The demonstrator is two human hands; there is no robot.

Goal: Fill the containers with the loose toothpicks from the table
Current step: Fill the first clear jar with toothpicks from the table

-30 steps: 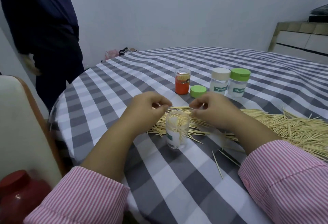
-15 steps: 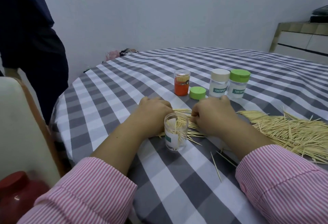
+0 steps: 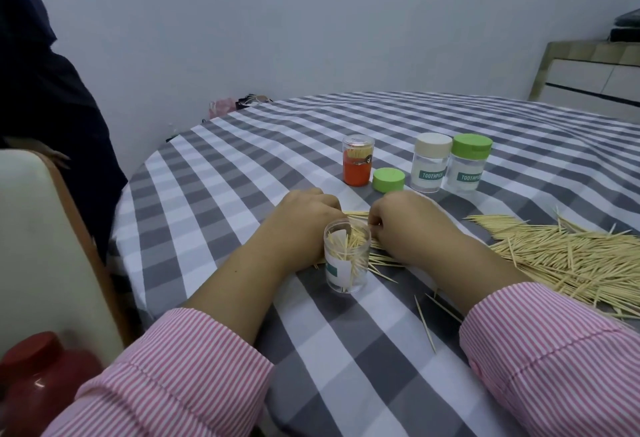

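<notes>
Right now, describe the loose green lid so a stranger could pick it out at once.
On the checked tablecloth, find the row of small containers beyond the two hands. The loose green lid lies flat on the cloth between the orange-bottomed container and the cream-capped toothpick jar. Unlike the green cap on the green-capped jar, it sits on no jar.

Both hands dropped from above the open jar (image 3: 347, 258) onto the toothpick bundle (image 3: 355, 216) behind it: left hand (image 3: 304, 220) and right hand (image 3: 403, 220) now knuckles-up, fingers curled, probably gripping toothpicks. Bystander (image 3: 41, 97) shifted left.
</notes>
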